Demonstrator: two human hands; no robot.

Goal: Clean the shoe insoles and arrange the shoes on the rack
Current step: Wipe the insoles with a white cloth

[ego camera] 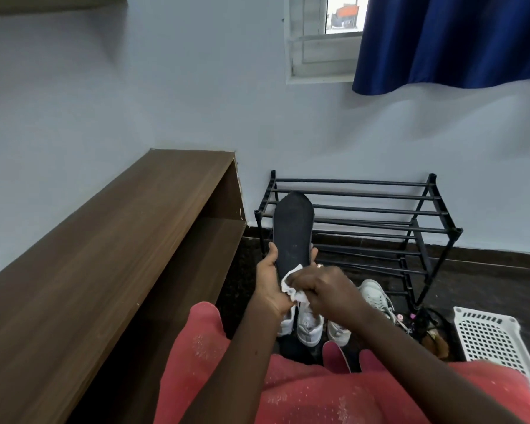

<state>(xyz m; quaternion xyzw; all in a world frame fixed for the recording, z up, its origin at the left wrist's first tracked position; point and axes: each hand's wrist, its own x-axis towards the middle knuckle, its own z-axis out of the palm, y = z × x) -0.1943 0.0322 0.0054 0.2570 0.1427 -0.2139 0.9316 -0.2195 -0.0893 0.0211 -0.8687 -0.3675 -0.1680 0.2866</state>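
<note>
1. Head view: our left hand (pixel 270 284) grips the black insole (pixel 292 231) at its heel, toe towards 12 o'clock; our right hand (pixel 325 289) pinches a white cloth (pixel 288 281) against it.
2. We judge it light and floppy, so it is best held around mid-length.

A single head-worn wide-angle view looks forward and down from over the person's lap (pixel 318 396), facing the rack (pixel 358 231) close ahead against the wall (pixel 135 87), with the window (pixel 325 35) at top right.

Dim, cool daylight from white-framed glass window (pixel 325 41), upper right. Soft shadows on pale blue wall (pixel 166 87). Wide-angle bending at edges.
</note>
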